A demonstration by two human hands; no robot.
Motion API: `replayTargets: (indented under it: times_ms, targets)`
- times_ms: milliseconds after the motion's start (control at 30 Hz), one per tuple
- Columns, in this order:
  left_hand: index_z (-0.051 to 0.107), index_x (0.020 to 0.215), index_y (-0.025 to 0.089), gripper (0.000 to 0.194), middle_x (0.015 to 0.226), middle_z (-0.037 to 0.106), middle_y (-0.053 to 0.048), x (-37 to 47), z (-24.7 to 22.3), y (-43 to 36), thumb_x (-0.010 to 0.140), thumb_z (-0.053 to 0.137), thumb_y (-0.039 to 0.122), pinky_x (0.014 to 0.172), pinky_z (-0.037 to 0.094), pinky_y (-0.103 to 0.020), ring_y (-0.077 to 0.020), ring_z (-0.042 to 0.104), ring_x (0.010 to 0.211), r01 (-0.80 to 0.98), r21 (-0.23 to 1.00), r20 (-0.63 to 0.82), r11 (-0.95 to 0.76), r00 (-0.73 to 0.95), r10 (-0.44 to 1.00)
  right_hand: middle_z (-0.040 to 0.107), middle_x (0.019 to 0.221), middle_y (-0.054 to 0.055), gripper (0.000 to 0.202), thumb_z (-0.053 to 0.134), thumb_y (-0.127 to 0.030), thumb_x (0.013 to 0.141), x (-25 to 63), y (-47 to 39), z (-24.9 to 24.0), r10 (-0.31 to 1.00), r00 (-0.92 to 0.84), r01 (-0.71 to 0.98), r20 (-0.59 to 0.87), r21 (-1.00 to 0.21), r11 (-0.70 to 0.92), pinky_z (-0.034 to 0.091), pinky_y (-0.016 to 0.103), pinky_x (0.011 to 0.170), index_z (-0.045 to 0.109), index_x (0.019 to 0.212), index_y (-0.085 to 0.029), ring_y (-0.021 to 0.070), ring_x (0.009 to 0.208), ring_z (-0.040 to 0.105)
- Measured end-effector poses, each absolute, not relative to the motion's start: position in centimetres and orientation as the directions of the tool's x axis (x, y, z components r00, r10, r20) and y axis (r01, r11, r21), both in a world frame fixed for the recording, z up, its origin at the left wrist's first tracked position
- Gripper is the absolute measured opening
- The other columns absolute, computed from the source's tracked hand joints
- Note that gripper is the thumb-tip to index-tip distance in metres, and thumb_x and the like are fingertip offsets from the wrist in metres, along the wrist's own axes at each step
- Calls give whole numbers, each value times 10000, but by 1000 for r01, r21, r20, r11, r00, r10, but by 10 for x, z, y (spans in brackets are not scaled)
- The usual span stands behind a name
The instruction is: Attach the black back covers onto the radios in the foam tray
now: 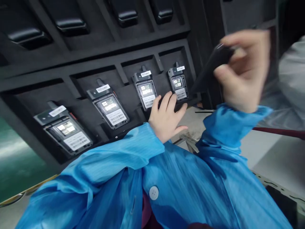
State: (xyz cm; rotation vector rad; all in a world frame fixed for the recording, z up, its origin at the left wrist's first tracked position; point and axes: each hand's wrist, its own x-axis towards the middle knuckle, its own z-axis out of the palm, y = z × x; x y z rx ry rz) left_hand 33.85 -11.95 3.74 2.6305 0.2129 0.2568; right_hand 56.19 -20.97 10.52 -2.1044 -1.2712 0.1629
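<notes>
**Hands at the foam tray of open-backed devices**

Black foam fills most of the view: a large tray [71,71] with rows of moulded pockets, tilted across the frame. Its lower row holds four devices lying with their backs open, each showing white labels. The upper row holds dark, closed units, only partly in view.

The left hand [166,116] rests against the tray's lower edge, fingers [170,101] spread apart and holding nothing. Their tips lie just below the two rightmost devices: the third device [145,90] sits just beyond the index finger, and the fourth device [178,84] just beyond the middle and ring fingers. Whether the tips touch foam or the device casings cannot be told. The second device [109,106] and the first device [65,130] lie well off to the thumb-less side of that hand, further along the row.

The right hand [243,70] is raised above and apart from the tray, blurred. Its fingers are curled together, pinched on a flat dark part [209,71] that slants down from the fingertips toward the tray's right end. What the part is cannot be made out.

Both arms wear blue sleeves [133,149] of a buttoned coat. Past the right wrist, a pale bench surface [281,159] and a grey-sleeved arm [293,63] of another person show at the frame edge.
</notes>
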Motion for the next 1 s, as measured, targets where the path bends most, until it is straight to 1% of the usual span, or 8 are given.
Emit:
replayTargets:
  times_ms: [33,100,200,300,400,633,833,1000]
  targets:
    - [503,1410,242,757,1512,418,-198,340,34,-120,781,680,623,1150,260,-586,-387,329,1438,114,472,130,-874,972,196,529,1318,85,569,559,-620,893,552,-208,95,851,479,716,215,-657,-237,485,370,1024,552,1309,-232,235,1197,551]
    - [498,1415,258,796,1543,379,-189,342,29,-121,749,702,644,1172,220,-599,-386,292,1461,127,458,105,-880,975,196,580,1252,100,501,541,-561,926,541,-204,73,894,427,628,138,-757,-183,498,372,999,541,1291,-216,217,1128,582]
    - [481,1427,265,820,1565,348,-184,344,23,-122,740,708,651,1183,199,-605,-381,271,1476,140,445,86,-884,976,198,571,1293,94,487,467,-568,954,540,-200,47,910,412,583,38,-779,-231,499,384,1001,501,1305,-231,212,1139,572]
    - [463,1440,260,840,1570,335,-192,346,19,-123,739,711,650,1181,199,-610,-386,266,1479,158,439,78,-884,974,213,559,1305,83,551,402,-635,946,549,-201,36,919,393,649,-20,-702,-293,495,451,1008,483,1332,-251,250,1174,556]
    - [438,1461,259,854,1574,331,-192,347,17,-123,748,706,645,1181,196,-612,-391,267,1478,167,439,75,-883,972,221,552,1309,79,564,344,-629,959,552,-202,32,919,391,723,-45,-603,-337,470,524,1031,453,1385,-276,292,1224,529]
    - [418,1474,272,835,1581,329,-175,348,15,-123,771,692,629,1188,202,-606,-375,268,1483,178,426,60,-887,973,225,483,1343,103,562,207,-599,986,538,-196,18,897,437,841,69,-384,-381,362,583,1113,471,1382,-299,320,1323,416]
    - [424,1468,275,866,1591,311,-167,349,14,-124,736,739,611,1195,208,-593,-374,256,1489,178,422,58,-889,973,223,433,1328,111,620,169,-651,970,531,-190,10,880,469,853,76,-296,-429,316,589,1126,490,1362,-295,330,1330,377]
    - [436,1450,254,822,1593,296,-189,346,14,-123,758,731,585,1186,249,-563,-358,259,1492,162,423,91,-892,972,219,434,1303,118,567,210,-606,989,529,-187,9,879,467,865,98,-259,-430,280,626,1118,519,1331,-276,343,1325,371]
